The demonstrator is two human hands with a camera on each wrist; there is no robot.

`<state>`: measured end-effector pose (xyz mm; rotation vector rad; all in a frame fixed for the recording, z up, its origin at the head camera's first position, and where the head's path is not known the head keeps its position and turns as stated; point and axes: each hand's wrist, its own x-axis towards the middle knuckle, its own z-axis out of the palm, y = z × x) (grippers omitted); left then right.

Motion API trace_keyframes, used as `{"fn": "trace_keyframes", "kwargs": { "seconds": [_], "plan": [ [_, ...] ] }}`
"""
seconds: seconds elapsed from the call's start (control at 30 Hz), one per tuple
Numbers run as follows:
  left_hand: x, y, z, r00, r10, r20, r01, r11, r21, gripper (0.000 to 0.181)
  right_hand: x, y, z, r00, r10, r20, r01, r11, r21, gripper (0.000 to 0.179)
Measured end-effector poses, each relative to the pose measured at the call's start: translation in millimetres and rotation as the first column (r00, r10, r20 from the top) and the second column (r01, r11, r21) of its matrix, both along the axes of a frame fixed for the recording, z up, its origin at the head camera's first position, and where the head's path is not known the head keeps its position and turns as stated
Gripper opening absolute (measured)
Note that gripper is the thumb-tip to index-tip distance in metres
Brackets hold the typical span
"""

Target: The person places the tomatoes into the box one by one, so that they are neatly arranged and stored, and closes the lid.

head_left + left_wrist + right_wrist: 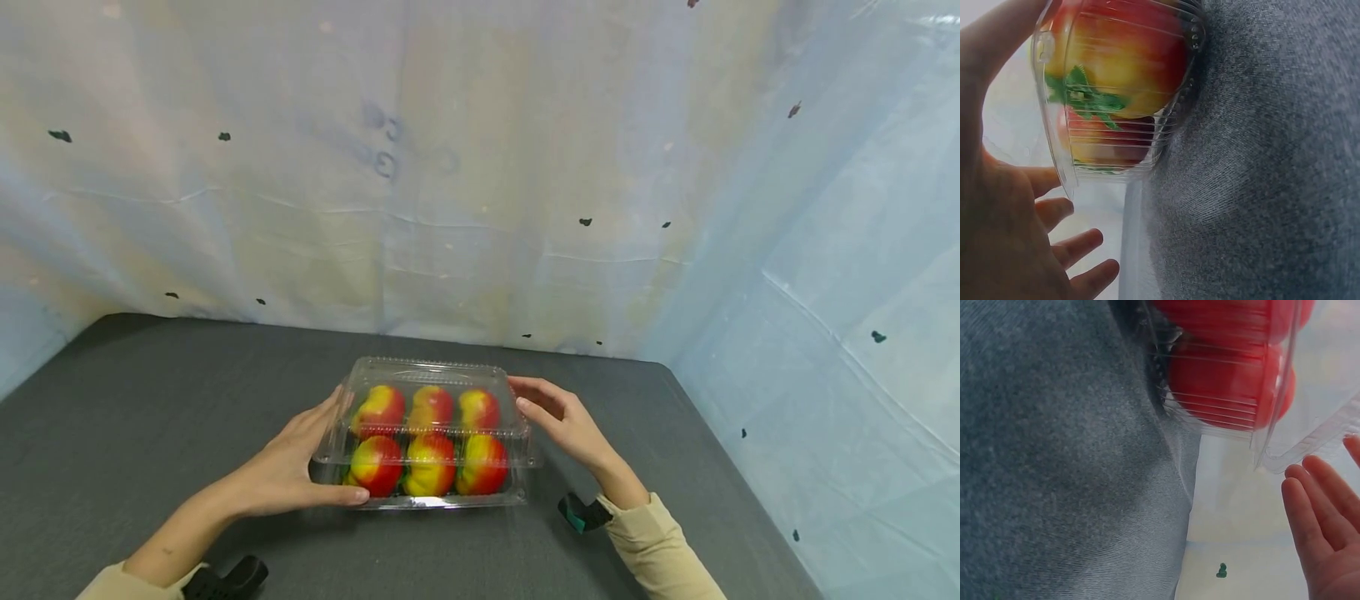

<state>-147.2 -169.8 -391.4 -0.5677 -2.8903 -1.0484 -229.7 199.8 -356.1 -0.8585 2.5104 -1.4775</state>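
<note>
A clear plastic clamshell box [442, 502] stands on the dark table, holding several red-and-yellow fruits [378, 465] that look like peaches or mangoes. Its lid [423, 372] slants above the base, with a gap at the front. My left hand [288, 471] spans the box's left side, thumb at the front edge, fingers toward the back. In the left wrist view the fingers [1079, 250] spread out past the rim, with little bend. At the lid's right side is my right hand [566, 425], fingers nearly straight; in the right wrist view its fingertips [1297, 481] are close to the lid's corner.
The grey cloth-covered table [187, 392] has rounded far corners. Pale plastic sheeting [465, 208] with small dark spots hangs behind it, and more sheeting [847, 292] is on the right. A black strap [225, 579] is on the left wrist, another [583, 514] on the right.
</note>
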Motion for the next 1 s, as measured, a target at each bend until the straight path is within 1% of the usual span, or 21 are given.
{"fn": "trace_keyframes", "kwargs": {
  "seconds": [0.17, 0.3, 0.43, 0.5, 0.6, 0.73, 0.8, 0.9, 1.0],
  "plan": [
    [-0.7, -0.8, -0.3, 1.0, 0.007, 0.01, -0.007, 1.0, 0.003, 0.111, 0.7, 0.3, -1.8, 1.0, 0.001, -0.012, -0.001, 1.0, 0.01, 0.043],
    [-1.5, -3.4, -0.6, 0.999, 0.015, 0.046, -0.016, 1.0, 0.017, 0.111, 1.0, 2.3, -4.9, 0.999, 0.004, -0.038, -0.003, 1.0, 0.031, 0.044],
    [-1.1, -8.5, -2.2, 0.998, 0.0, 0.068, -0.004, 0.999, 0.053, 0.113, 2.0, 3.8, -7.7, 0.998, 0.01, -0.064, -0.007, 0.999, 0.041, 0.044],
    [-0.1, -10.8, -2.4, 0.998, -0.012, 0.067, 0.007, 0.998, 0.069, 0.114, 2.6, 4.0, -8.3, 0.998, 0.012, -0.068, -0.01, 0.999, 0.039, 0.044],
    [2.0, -12.3, -1.0, 0.999, -0.025, 0.043, 0.021, 0.996, 0.087, 0.115, 3.5, 4.6, -9.2, 0.997, 0.019, -0.07, -0.017, 0.999, 0.035, 0.044],
    [3.5, -12.0, 0.6, 0.999, -0.039, -0.013, 0.04, 0.994, 0.098, 0.112, 5.6, 6.2, -9.4, 0.996, 0.037, -0.083, -0.034, 0.999, 0.036, 0.044],
    [3.8, -11.6, 1.6, 0.998, -0.048, -0.041, 0.052, 0.993, 0.103, 0.107, 7.1, 7.1, -9.7, 0.995, 0.047, -0.092, -0.044, 0.998, 0.037, 0.045],
    [4.2, -11.0, 3.6, 0.997, -0.053, -0.06, 0.06, 0.991, 0.121, 0.096, 8.9, 8.2, -11.2, 0.993, 0.065, -0.102, -0.062, 0.997, 0.035, 0.046],
    [4.6, -11.4, 5.0, 0.998, -0.052, -0.046, 0.058, 0.987, 0.149, 0.083, 10.4, 9.0, -13.7, 0.991, 0.074, -0.109, -0.071, 0.997, 0.035, 0.047]
  ]
}}
